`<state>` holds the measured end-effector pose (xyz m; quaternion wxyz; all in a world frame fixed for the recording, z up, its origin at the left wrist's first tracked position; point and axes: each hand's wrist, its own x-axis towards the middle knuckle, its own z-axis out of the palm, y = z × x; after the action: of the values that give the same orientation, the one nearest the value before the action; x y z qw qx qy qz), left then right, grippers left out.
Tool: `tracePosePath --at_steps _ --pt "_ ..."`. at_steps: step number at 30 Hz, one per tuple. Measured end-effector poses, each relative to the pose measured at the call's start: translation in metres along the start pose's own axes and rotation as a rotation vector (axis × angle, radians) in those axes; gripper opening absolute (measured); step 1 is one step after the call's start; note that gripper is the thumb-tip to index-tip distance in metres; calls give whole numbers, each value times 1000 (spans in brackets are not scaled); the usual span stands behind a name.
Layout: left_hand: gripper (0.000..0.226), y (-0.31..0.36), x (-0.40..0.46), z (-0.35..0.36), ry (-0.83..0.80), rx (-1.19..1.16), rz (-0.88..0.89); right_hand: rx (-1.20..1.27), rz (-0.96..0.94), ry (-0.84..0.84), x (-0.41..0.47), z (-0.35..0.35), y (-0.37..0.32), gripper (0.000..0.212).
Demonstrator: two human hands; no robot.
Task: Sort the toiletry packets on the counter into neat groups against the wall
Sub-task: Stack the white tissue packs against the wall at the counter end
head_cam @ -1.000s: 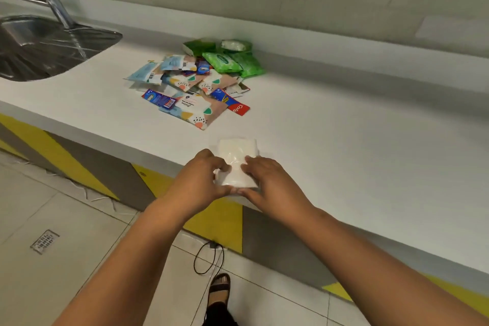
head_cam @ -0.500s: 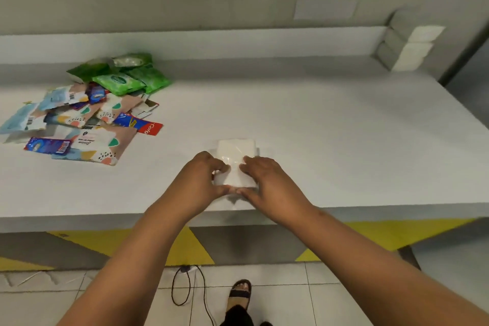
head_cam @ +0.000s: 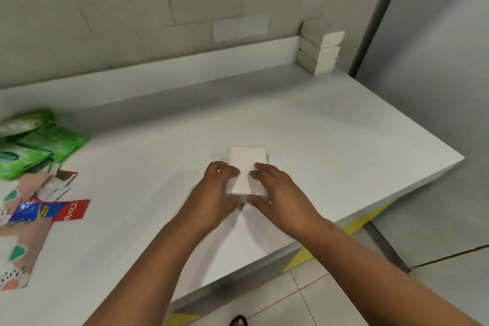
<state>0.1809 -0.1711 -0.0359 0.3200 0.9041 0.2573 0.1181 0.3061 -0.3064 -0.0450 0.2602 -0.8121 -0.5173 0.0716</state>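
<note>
A white tissue packet (head_cam: 246, 167) is held between both hands over the middle of the white counter (head_cam: 330, 135). My left hand (head_cam: 215, 194) grips its left side, fingers curled over the top. My right hand (head_cam: 277, 190) grips its right side the same way. At the far right corner, three white packets (head_cam: 321, 51) stand stacked against the wall. On the left edge lie green wipe packets (head_cam: 39, 144), a red and blue toothpaste sachet (head_cam: 53, 210) and patterned beige packets (head_cam: 22, 243) in a loose pile.
The counter ends at a corner on the right (head_cam: 461, 159), beside a grey panel (head_cam: 436, 61). A low white ledge (head_cam: 185, 61) runs along the brick wall. Tiled floor and a sandalled foot (head_cam: 238, 321) show below the front edge.
The view has swung right: the sink left the frame and the pile slid to the left edge. Both hands keep hold of the white packet, now farther in over the counter.
</note>
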Motion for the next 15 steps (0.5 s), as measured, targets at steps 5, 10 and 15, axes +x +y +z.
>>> tracePosePath --at_steps 5,10,15 --pt "61 8 41 19 -59 18 118 54 122 84 8 -8 26 52" --pt "61 27 80 46 -74 54 215 94 209 155 12 -25 60 51" --pt "59 54 120 73 -95 90 274 116 257 211 20 -43 102 52"
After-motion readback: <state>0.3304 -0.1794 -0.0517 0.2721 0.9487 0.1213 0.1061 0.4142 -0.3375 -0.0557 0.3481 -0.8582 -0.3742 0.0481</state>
